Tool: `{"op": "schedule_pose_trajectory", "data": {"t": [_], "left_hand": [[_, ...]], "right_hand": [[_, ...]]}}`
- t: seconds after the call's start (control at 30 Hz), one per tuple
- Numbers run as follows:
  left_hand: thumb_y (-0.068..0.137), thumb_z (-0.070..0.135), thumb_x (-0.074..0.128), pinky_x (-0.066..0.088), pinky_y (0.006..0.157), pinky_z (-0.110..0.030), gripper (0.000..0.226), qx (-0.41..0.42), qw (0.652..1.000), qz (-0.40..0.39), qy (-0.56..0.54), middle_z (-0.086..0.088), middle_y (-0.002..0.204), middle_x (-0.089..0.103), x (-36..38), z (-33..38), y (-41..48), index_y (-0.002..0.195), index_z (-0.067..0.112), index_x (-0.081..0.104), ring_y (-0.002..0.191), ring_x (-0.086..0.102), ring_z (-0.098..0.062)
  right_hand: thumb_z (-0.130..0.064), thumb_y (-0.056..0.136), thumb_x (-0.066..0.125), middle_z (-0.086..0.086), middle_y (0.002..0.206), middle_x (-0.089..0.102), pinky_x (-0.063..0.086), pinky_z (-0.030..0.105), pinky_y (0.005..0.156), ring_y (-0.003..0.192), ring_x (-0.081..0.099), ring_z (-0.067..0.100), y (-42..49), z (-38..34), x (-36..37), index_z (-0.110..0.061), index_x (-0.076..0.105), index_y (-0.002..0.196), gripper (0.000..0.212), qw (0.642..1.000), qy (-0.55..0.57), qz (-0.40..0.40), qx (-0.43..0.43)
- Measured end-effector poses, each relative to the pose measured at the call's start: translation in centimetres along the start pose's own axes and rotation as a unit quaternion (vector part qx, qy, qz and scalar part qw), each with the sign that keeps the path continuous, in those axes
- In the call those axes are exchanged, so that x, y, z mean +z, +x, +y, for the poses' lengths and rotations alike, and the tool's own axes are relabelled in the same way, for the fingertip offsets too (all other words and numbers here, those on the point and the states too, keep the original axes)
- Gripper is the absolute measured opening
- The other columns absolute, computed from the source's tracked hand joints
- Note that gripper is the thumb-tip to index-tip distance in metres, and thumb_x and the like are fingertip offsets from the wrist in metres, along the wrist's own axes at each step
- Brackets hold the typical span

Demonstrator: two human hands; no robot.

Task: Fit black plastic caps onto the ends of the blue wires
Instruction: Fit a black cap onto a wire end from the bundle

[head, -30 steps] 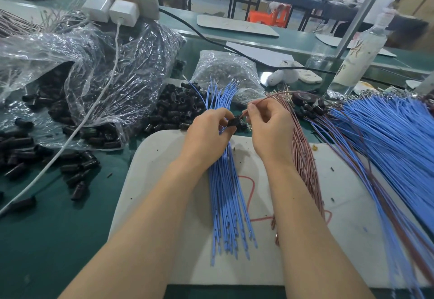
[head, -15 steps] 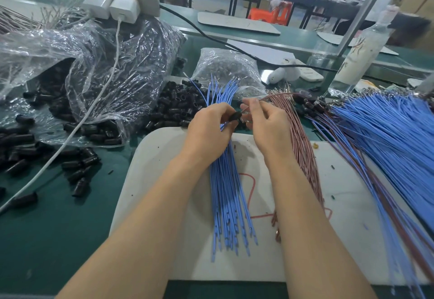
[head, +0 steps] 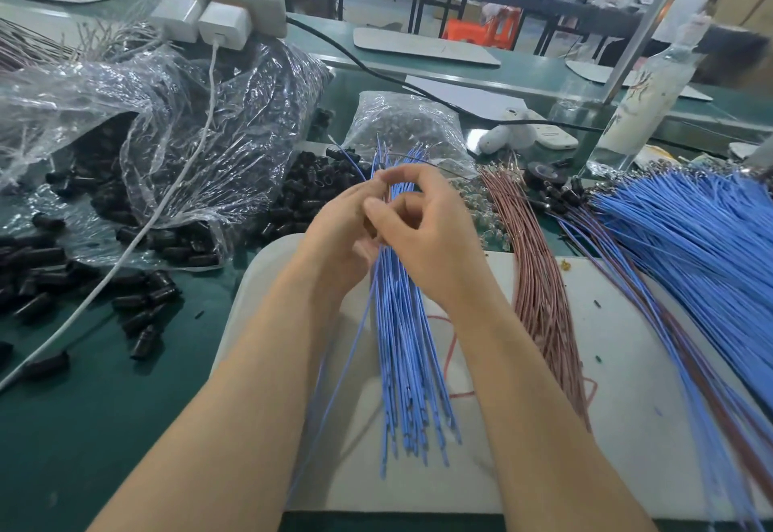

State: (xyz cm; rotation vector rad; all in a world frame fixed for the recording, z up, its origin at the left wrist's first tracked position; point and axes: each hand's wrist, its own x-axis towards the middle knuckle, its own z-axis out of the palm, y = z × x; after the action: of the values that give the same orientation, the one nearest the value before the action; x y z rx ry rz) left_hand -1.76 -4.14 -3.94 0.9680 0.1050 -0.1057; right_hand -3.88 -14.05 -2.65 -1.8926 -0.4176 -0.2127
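The person is working over the white board [head: 627, 385] lying on the green counter [head: 83, 427]. The blue wires [head: 408, 364] are lying down the middle of that board as one bundle, their long axis running from the board's near edge up past its far edge. The left hand [head: 334, 239] is curling its fingers round the bundle at the board's far edge, clamping it. The right hand [head: 431, 239] is crowding in from the board's right half, its fingers [head: 418, 174] curled over the fanned far tips. Blur is hiding whether they are pinching a wire, a cap or nothing, so I cannot tell. One loose blue wire [head: 334, 393] is trailing from the left hand toward the board's near left corner. The black caps [head: 309, 188] are lying heaped just beyond the board's far left corner, nearer the left hand, so I am guessing that hand is better placed for fetching the next one
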Motion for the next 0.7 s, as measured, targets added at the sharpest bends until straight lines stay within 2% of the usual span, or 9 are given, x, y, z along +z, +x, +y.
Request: {"op": "schedule_pose_trajectory", "data": {"t": [0.07,0.1,0.17,0.27,0.33,0.4,0.47,0.57,0.7], "left_hand": [[0.097,0.013,0.045,0.04,0.059,-0.017,0.013,-0.027,0.999,-0.004,-0.031,-0.005,0.071,0.042,0.0,-0.1,0.2,0.099,0.008,0.057,0.066,0.044,-0.012],[0.095,0.016,0.051,0.04,0.066,-0.019,0.011,-0.041,0.998,0.006,-0.038,-0.003,0.073,0.048,0.0,-0.2,0.3,0.093,0.01,0.059,0.069,0.048,-0.012],[0.092,0.021,0.058,0.038,0.065,-0.02,0.011,-0.058,0.998,0.024,-0.002,0.001,0.073,0.055,0.1,-0.3,0.3,0.086,0.014,0.062,0.068,0.052,-0.009],[0.091,0.023,0.06,0.039,0.06,-0.017,0.013,-0.056,0.996,0.03,0.065,0.005,0.07,0.058,0.2,-0.5,0.4,0.081,0.017,0.065,0.061,0.052,-0.005],[0.092,0.022,0.059,0.04,0.064,-0.018,0.013,-0.047,0.997,0.038,0.044,0.005,0.07,0.059,0.2,-0.4,0.2,0.082,0.016,0.064,0.063,0.052,-0.006],[0.094,0.021,0.056,0.042,0.069,-0.019,0.016,-0.042,0.998,0.053,-0.016,0.006,0.066,0.058,0.3,-0.1,0.1,0.082,0.014,0.062,0.067,0.053,-0.005],[0.095,0.023,0.054,0.044,0.069,-0.018,0.018,-0.053,0.994,0.07,-0.07,0.005,0.069,0.054,0.3,0.2,0.1,0.082,0.012,0.06,0.07,0.051,-0.004],[0.096,0.024,0.052,0.044,0.054,-0.011,0.02,-0.06,0.993,0.084,-0.064,0.005,0.069,0.051,0.1,0.6,0.2,0.081,0.011,0.058,0.062,0.046,-0.002],[0.097,0.027,0.049,0.038,0.046,-0.012,0.022,-0.08,0.993,0.062,-0.068,0.008,0.062,0.049,-0.1,0.7,0.4,0.083,0.012,0.057,0.054,0.044,-0.001]], "right_hand": [[-0.031,0.088,0.065,-0.001,0.055,0.06,0.042,0.021,0.058,0.049,0.05,0.006,-0.1,0.1,0.1,-0.019,0.053,0.093,0.018,0.997,-0.056,0.05,0.0],[-0.036,0.088,0.064,-0.001,0.057,0.06,0.041,0.021,0.057,0.049,0.05,0.007,-0.1,0.3,-0.1,-0.018,0.052,0.09,0.021,0.993,-0.086,0.077,0.012],[-0.038,0.09,0.061,-0.002,0.063,0.059,0.041,0.026,0.06,0.058,0.052,0.011,0.2,0.8,-0.8,-0.016,0.056,0.085,0.023,0.984,-0.143,0.098,0.045],[-0.03,0.093,0.059,-0.01,0.058,0.054,0.034,0.022,0.057,0.054,0.048,0.004,0.5,1.3,-1.4,-0.012,0.066,0.077,0.025,0.985,-0.148,0.049,0.069],[-0.024,0.092,0.06,-0.01,0.051,0.049,0.032,0.022,0.055,0.048,0.041,0.004,0.5,1.2,-1.6,-0.007,0.066,0.072,0.027,0.991,-0.111,0.008,0.076],[-0.019,0.09,0.061,-0.008,0.048,0.046,0.032,0.023,0.053,0.046,0.037,0.007,0.2,0.3,-1.9,-0.004,0.064,0.068,0.026,0.994,-0.051,-0.062,0.074],[-0.014,0.09,0.062,-0.007,0.047,0.046,0.031,0.018,0.047,0.045,0.036,0.006,-0.4,-1.1,-2.2,-0.007,0.063,0.066,0.025,0.979,0.028,-0.19,0.063],[-0.006,0.091,0.059,-0.007,0.048,0.047,0.029,0.013,0.043,0.042,0.037,0.004,-1.5,-3.3,-2.3,-0.01,0.061,0.068,0.023,0.913,0.109,-0.391,0.047],[0.007,0.088,0.054,0.008,0.052,0.047,0.03,0.016,0.042,0.042,0.036,0.009,-2.8,-5.3,-1.8,-0.007,0.059,0.072,0.022,0.836,0.117,-0.536,0.028]]}}
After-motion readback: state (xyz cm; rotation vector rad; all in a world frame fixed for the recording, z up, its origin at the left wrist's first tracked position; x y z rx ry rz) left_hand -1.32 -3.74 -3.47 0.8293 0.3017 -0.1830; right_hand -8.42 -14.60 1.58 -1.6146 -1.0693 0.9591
